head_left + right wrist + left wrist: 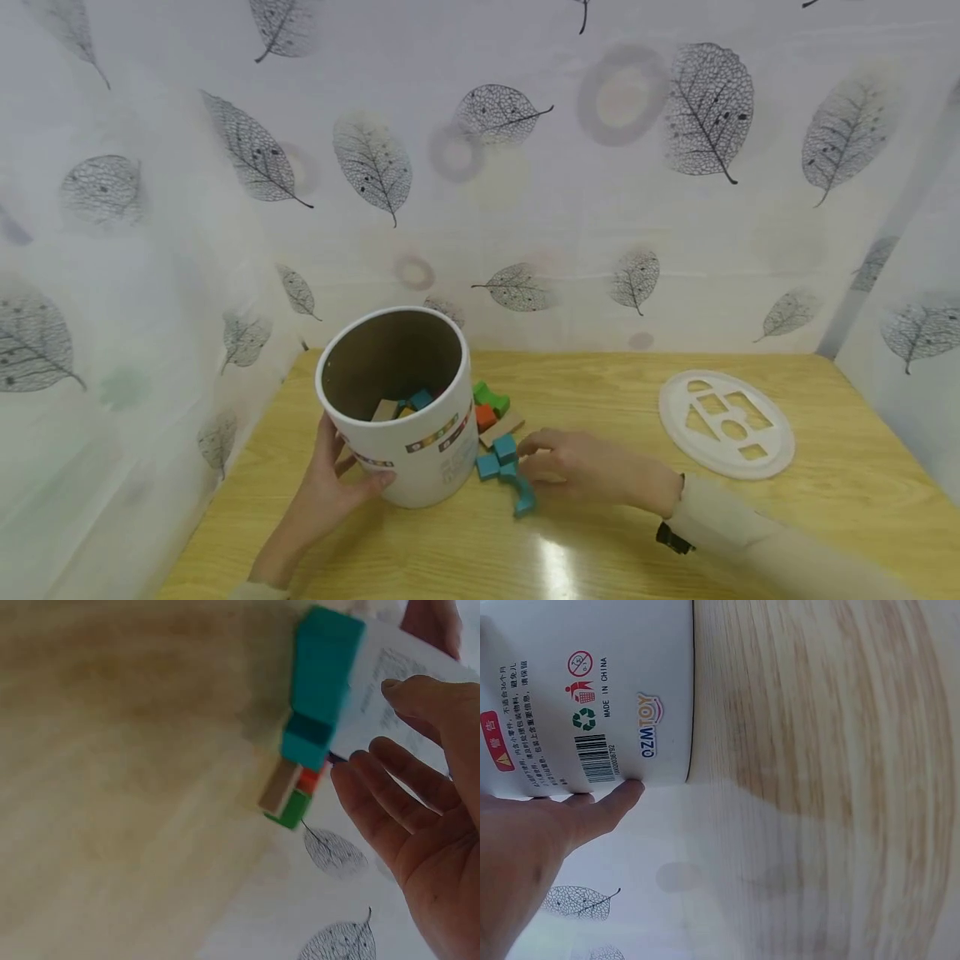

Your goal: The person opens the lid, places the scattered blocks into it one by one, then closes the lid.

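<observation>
A white cylindrical tub [420,450] stands upright on the wooden table [825,500], near its left edge, with several coloured blocks inside. The left hand [330,483] steadies the tub's outer wall, thumb and fingers spread flat against it. The right hand [585,471], fingers loosely extended and gripping nothing, rests beside a cluster of teal blocks [504,467] lying just right of the tub. A green block [491,397] and an orange block [486,417] lie behind them. A white shape-sorter lid [726,422] lies well apart, at right.
</observation>
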